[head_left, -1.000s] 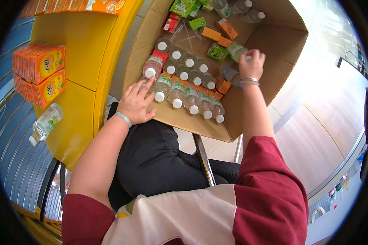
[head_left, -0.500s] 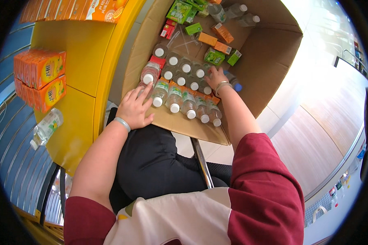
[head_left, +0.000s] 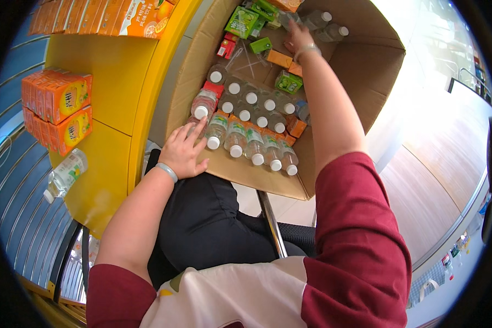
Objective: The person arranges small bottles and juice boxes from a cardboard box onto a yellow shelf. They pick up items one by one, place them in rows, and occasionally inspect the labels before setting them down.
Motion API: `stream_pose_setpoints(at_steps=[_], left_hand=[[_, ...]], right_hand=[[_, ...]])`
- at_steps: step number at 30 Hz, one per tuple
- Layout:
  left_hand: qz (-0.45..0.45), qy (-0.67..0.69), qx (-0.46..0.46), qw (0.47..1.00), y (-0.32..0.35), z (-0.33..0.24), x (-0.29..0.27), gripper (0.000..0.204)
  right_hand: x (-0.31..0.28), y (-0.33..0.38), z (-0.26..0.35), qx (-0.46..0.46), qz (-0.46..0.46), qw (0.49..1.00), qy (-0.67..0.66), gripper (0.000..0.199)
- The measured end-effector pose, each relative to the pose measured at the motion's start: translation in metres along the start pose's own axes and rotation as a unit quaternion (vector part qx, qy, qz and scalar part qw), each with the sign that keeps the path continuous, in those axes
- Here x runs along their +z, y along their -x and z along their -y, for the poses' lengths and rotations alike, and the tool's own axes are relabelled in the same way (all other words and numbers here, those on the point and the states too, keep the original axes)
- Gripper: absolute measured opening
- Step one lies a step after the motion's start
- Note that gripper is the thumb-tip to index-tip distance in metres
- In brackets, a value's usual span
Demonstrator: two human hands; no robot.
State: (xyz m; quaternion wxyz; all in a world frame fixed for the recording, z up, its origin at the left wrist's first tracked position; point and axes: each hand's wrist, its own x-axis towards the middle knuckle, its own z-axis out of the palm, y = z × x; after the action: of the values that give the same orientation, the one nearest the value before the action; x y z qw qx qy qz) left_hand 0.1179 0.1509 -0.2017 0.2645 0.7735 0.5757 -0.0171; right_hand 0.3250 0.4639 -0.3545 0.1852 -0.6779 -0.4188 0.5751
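Brown cardboard makes the large open box (head_left: pixel 366 71) in front of the person, and the bottles are inside it. Its opening faces the person, so both hands can come in easily. Near the close edge, clear bottles (head_left: pixel 255 145) with white caps are set in tight rows, probably so that they support one another. The left hand (head_left: pixel 183 153) has its fingers loosely spread at the near left corner, with a fingertip by the cap of a pinkish bottle (head_left: pixel 204 100); perhaps it steadies this corner. The right hand (head_left: pixel 299 41) lies deep in the box, at a clear bottle (head_left: pixel 288 21) (whether the fingers are closed around it, I cannot tell). Green cartons (head_left: pixel 241 21), orange cartons (head_left: pixel 279 58) and a red carton (head_left: pixel 226 47) lie more loosely beyond the rows.

The right forearm covers part of the box's right side, including most of a bluish bottle. Another bottle below the left fingers is partly hidden, and the far end of the box is cut off by the upper edge. Because of the steep view, I cannot judge surely whether the bottles in rows stand upright or lean.
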Motion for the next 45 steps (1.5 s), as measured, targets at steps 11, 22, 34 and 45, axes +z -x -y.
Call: stream_pose_setpoints(at_steps=[11, 22, 34, 45], left_hand=[[-0.016, 0.007, 0.005, 1.000, 0.000, 0.001, 0.001, 0.043], [-0.014, 0.008, 0.008, 1.000, -0.002, 0.000, -0.001, 0.044], [-0.017, 0.019, 0.008, 1.000, -0.001, 0.001, 0.000, 0.044], [-0.022, 0.017, 0.009, 1.000, 0.000, 0.002, 0.001, 0.044]], right_hand=[[0.021, -0.037, 0.009, 0.022, 0.023, 0.887, -0.461, 0.048], [-0.046, -0.012, -0.102, 0.063, -0.100, 0.978, 0.174, 0.059], [0.047, -0.018, 0.037, -0.192, -0.093, 0.871, 0.443, 0.091], [0.010, 0.000, -0.026, -0.110, -0.012, 0.834, 0.541, 0.072]])
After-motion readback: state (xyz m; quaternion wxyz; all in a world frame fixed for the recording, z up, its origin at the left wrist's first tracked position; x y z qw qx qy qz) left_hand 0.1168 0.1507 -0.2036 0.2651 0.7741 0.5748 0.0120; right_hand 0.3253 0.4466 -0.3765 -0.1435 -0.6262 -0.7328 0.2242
